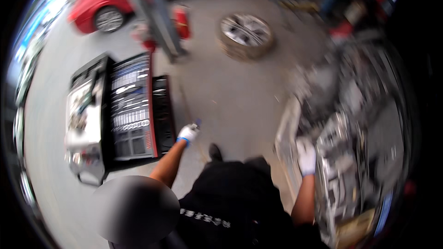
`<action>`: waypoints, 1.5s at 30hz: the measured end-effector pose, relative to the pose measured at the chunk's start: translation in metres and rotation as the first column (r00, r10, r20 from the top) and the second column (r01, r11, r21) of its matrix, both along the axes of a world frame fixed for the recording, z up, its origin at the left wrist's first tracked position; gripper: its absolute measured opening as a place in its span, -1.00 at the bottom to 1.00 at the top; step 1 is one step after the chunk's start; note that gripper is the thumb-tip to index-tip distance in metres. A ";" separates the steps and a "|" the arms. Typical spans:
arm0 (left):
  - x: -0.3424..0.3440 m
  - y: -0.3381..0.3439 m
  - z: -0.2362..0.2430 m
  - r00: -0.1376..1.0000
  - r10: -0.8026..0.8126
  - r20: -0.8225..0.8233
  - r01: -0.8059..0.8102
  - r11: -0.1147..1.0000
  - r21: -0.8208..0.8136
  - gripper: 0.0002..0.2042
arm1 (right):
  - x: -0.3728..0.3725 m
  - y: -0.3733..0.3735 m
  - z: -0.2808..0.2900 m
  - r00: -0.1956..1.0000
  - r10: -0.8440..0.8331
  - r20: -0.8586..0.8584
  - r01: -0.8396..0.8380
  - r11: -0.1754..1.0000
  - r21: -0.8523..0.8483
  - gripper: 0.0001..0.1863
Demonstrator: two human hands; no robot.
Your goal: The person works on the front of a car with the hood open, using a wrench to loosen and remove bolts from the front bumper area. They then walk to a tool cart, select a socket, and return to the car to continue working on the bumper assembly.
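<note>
My left hand (187,133), in a white glove with a blue cuff, is closed on a small dark tool (197,125) with a blue part, too blurred to name exactly. It is beside a black and red tool cart (152,137) whose drawer shows rows of metal tools (130,97). My right hand (306,157), also white-gloved, is at the near side of an exposed engine bay (339,138) with grey metal parts; motion smears its fingers, so their grip is unclear. A blurred grey oval covers the view beside my left forearm.
A loose alloy wheel with tyre (245,37) lies on the grey floor (226,97). A red car (87,14) stands at the back behind a grey lift post (164,27) with red equipment (181,22) beside it. A blue post (330,0) rises at the back right.
</note>
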State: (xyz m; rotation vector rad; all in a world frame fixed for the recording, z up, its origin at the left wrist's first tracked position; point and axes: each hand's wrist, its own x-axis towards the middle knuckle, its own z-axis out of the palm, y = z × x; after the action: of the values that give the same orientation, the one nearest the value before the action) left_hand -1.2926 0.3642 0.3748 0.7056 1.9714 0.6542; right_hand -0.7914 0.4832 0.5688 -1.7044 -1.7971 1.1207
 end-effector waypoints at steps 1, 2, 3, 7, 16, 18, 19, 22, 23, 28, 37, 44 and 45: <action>-0.002 0.006 -0.004 0.993 0.058 0.100 -0.057 0.998 -0.012 -0.88 | 0.005 0.002 0.009 0.995 -0.090 0.036 0.088 0.995 0.052 -0.74; -0.008 0.011 -0.012 0.989 0.065 0.134 -0.059 0.997 -0.049 -0.90 | 0.008 0.007 0.019 0.979 -0.203 0.018 0.200 0.974 0.101 -0.74; -0.012 0.008 -0.029 0.988 0.036 0.149 -0.021 0.995 -0.101 -0.90 | 0.016 0.011 0.032 0.949 -0.315 -0.016 0.314 0.938 0.147 -0.74; -0.066 -0.034 -0.138 0.931 -0.359 -0.058 0.330 0.900 -0.286 -0.79 | 0.033 -0.004 0.059 0.756 -0.604 -0.254 0.647 0.748 0.147 -0.80; -0.051 0.097 -0.108 0.974 -0.074 0.215 0.155 0.908 -0.389 -0.93 | 0.124 0.062 0.006 0.591 -0.778 -0.213 0.785 0.492 0.378 -0.78; -0.053 0.145 -0.103 0.945 0.114 0.306 0.020 0.915 -0.404 -0.92 | 0.107 0.094 0.024 0.472 -0.798 -0.375 0.881 0.447 0.156 -0.75; -0.049 0.176 -0.100 0.950 0.079 0.303 0.036 0.933 -0.358 -0.91 | 0.098 0.110 0.037 0.389 -0.810 -0.439 0.910 0.412 0.047 -0.74; 0.016 0.262 -0.042 0.979 -0.158 0.126 0.182 0.959 -0.218 -0.91 | 0.109 0.129 0.030 0.367 -0.822 -0.436 0.926 0.369 0.084 -0.73; 0.022 0.284 -0.045 0.967 -0.244 0.068 0.251 0.959 -0.132 -0.91 | 0.107 0.133 0.034 0.333 -0.820 -0.466 0.935 0.351 0.051 -0.74; 0.100 0.400 -0.028 0.809 -0.583 -0.071 0.586 0.809 0.033 -0.85 | 0.102 0.122 0.046 0.343 -0.853 -0.393 0.939 0.322 0.121 -0.73; 0.329 0.508 0.120 -0.153 -0.988 -0.025 0.950 -0.154 0.270 -0.69 | -0.033 0.162 0.005 0.526 -0.813 -0.250 0.791 0.576 -0.207 -0.72; 0.379 0.546 0.143 -0.737 -0.668 0.102 0.661 -0.681 0.314 -0.65 | -0.067 0.230 0.017 0.134 -0.939 -0.316 0.796 0.292 -0.530 -0.72; 0.379 0.549 0.136 -0.763 -0.636 0.114 0.628 -0.688 0.362 -0.65 | -0.069 0.235 0.022 0.054 -0.937 -0.345 0.780 0.256 -0.571 -0.71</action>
State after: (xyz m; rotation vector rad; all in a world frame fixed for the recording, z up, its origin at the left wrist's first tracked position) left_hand -0.9141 0.9132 0.5113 1.8601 -0.1861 -0.6254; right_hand -0.8602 0.7177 0.5907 -1.6989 0.0516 1.0593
